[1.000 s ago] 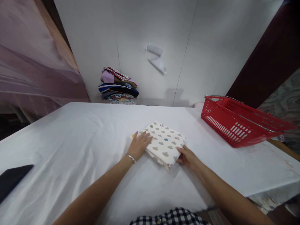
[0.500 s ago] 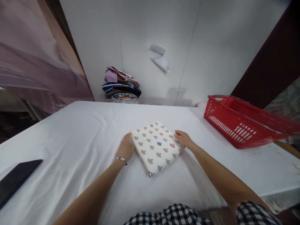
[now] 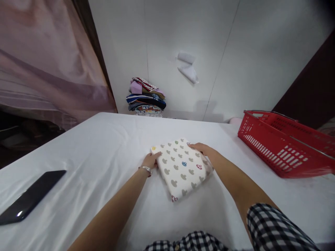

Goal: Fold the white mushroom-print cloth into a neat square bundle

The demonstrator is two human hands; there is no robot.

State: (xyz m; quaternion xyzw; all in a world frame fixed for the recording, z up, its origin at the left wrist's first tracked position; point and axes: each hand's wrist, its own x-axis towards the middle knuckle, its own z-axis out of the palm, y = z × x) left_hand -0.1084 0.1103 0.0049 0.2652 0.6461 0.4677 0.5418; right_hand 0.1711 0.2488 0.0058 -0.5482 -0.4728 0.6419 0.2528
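Note:
A folded white cloth [image 3: 180,169], printed with grey shapes and a few coloured ones, lies at a slant on the white-covered table [image 3: 110,139]. My left hand [image 3: 151,160] grips its left corner, thumb on top and the other fingers hidden beneath the edge. At the far right edge of the cloth, my right hand [image 3: 201,148] also holds on, with the fingertips partly out of sight. The near corner rests free of both hands, pointing toward my body.
To the right stands a red plastic basket [image 3: 272,146] with metal handles. A black phone-like slab [image 3: 31,197] lies on the left. Folded clothes [image 3: 146,97] are piled behind the table's far edge, against a white wall [image 3: 167,31]. Pink fabric [image 3: 52,62] hangs at left.
My left thumb has come over the cloth's corner, and my right hand has moved along its edge toward the far corner. The whole view has shifted, so things appear further right.

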